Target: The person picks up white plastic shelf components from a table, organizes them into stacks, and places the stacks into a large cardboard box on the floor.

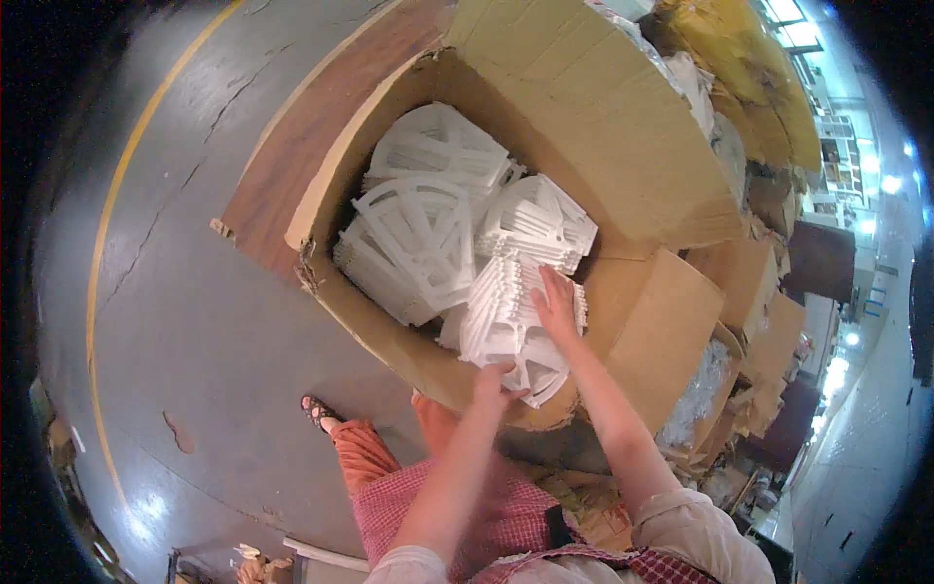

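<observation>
Several stacks of white, fan-shaped plastic pieces with cut-out openings (pixel 418 234) lie inside a large open cardboard box (pixel 341 302). At the box's near side, my left hand (pixel 494 381) grips the lower end of the closest stack (pixel 498 311), fingers and thumb around its edge. My right hand (pixel 556 307) rests against the right side of that same stack, its fingers stretched out along the pieces. Another stack (pixel 535 219) sits just beyond my right fingertips. The undersides of the stacks are hidden.
A tall box flap (pixel 603 117) rises at the back, and another flap (pixel 671 311) folds out to the right. Brown boards (pixel 321 107) lie along the box's left side. Clear plastic wrap (pixel 696 399) and more cardboard are piled at right. A yellow line (pixel 107 224) crosses the grey floor.
</observation>
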Action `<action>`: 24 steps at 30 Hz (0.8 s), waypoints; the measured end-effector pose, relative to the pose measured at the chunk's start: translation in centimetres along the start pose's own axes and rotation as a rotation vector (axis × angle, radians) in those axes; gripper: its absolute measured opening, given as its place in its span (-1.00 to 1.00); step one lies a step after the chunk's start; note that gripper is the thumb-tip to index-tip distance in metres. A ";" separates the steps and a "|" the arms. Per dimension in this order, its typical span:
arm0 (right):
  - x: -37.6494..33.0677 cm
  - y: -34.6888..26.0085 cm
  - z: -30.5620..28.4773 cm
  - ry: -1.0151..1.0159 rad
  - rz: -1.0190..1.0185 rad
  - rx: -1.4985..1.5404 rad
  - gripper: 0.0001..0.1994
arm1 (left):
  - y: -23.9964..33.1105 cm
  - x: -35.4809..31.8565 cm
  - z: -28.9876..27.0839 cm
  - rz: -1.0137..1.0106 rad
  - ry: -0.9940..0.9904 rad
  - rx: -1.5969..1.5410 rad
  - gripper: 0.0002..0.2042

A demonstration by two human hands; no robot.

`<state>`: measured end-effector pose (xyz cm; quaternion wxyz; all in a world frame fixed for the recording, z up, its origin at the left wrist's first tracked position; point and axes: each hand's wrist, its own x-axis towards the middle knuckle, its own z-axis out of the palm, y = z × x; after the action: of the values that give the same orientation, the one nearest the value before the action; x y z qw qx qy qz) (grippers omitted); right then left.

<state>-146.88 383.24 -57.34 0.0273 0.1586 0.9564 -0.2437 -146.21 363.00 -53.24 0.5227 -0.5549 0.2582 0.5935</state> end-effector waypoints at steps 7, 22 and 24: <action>-6.3 -7.0 -2.3 -0.477 0.070 -0.244 0.24 | -1.8 -2.2 -2.9 0.681 -0.087 0.892 -0.49; -13.9 -17.3 -0.7 -0.189 0.002 -0.231 -0.38 | 3.4 -21.3 -44.3 1.085 0.449 1.315 -0.39; -16.9 -20.1 0.6 -0.106 0.125 -0.021 -0.48 | 3.3 -26.4 -48.5 1.047 0.543 1.050 -0.40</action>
<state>-137.20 361.34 -46.49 0.0948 0.2045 0.9444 -0.2393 -134.65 310.10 -41.81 0.2876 -0.1672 0.8509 0.4066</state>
